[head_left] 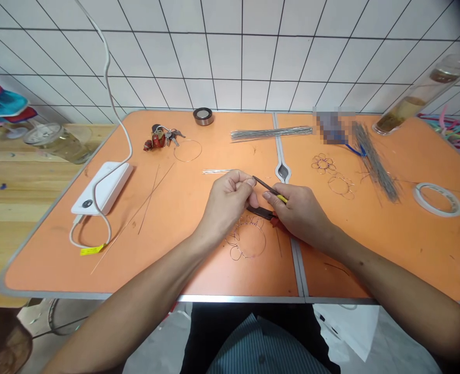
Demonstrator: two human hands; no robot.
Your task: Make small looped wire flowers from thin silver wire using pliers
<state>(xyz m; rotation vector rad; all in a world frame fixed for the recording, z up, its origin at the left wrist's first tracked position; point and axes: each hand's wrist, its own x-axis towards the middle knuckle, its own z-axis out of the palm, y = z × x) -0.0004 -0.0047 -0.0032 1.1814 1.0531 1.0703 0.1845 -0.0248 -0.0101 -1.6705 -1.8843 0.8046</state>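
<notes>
My right hand (pixel 302 210) is wrapped round the red and yellow handles of a pair of pliers (pixel 261 212), whose dark jaws are spread apart and point left. Just left of them, my left hand (pixel 232 200) is closed in a pinch at the tip of the upper jaw; what its fingers hold is too small to make out. Below both hands lies a thin wire ring with small loops (pixel 252 240) on the orange table (pixel 167 259). Short straight wires (pixel 215 171) stick out from behind my left hand.
A white power bank (pixel 102 188) with a cable lies left, near keys (pixel 171 136). Black tape (pixel 203 116) and wire bundles (pixel 271 133) (pixel 376 163) lie at the back. To the right are wire flowers (pixel 324 163), white tape (pixel 437 199) and a glass bottle (pixel 407 106).
</notes>
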